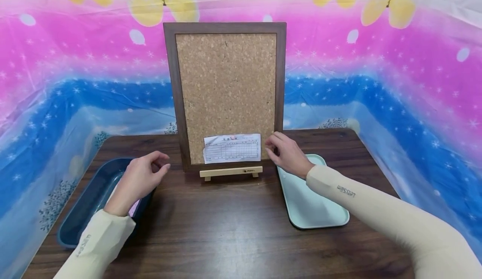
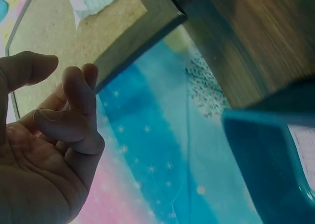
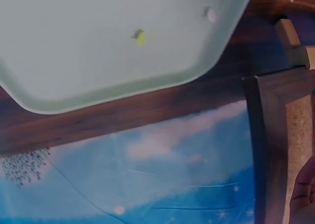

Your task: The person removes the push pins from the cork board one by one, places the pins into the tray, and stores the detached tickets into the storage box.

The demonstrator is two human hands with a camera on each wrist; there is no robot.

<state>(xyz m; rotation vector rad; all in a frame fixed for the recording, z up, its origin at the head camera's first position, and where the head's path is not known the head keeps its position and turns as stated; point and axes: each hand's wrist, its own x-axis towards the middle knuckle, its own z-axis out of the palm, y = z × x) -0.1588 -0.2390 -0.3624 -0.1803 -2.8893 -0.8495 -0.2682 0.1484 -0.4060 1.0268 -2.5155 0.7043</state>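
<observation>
A corkboard [image 1: 227,86] in a dark brown frame stands on a small wooden easel [image 1: 231,172]. Against the bottom of its cork lies a white printed form [image 1: 232,149] with a ruled table and a small pinkish spot at its top edge. My left hand [image 1: 141,178] hovers left of the board, thumb and fingers bent apart; the left wrist view shows nothing in this hand [image 2: 54,130]. By the board's lower right frame is my right hand [image 1: 288,155], its fingers loosely curled, with nothing visible in them. Only an edge of that hand [image 3: 302,194] enters the right wrist view.
On the left, partly behind my left forearm, sits a dark blue tray [image 1: 80,206] with paper [image 2: 304,150] inside. A pale green tray [image 1: 320,220] lies under my right forearm, holding a yellow pushpin [image 3: 141,37] and a whitish one [image 3: 211,14]. Patterned cloth [image 1: 425,74] surrounds the wooden table [image 1: 226,233].
</observation>
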